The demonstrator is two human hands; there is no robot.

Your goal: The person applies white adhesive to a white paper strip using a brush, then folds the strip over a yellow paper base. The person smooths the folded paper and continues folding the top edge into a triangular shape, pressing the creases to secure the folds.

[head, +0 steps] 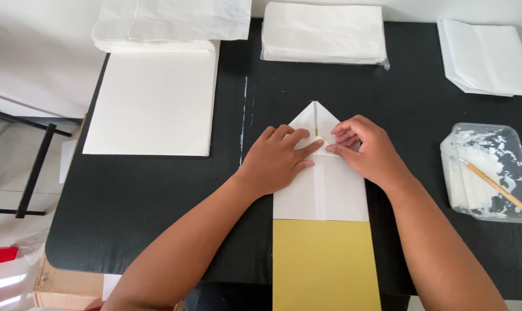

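White paper bag [321, 190] at table [157, 190] centre over a yellow sheet [324, 265]: top corners already folded to a point, left hand [275, 161] and right hand [367, 151] pressing flat-fingered, gripping nothing; glue tub [491, 173] brush [497, 181] untouched, gluing seemingly remains.

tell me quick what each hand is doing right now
Left hand: open, flat, pressing down on the folded white paper.
Right hand: fingers curled, fingertips pressing the same paper at its centre fold; holding nothing.

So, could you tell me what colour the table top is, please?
Black table top, clearest in the head view.
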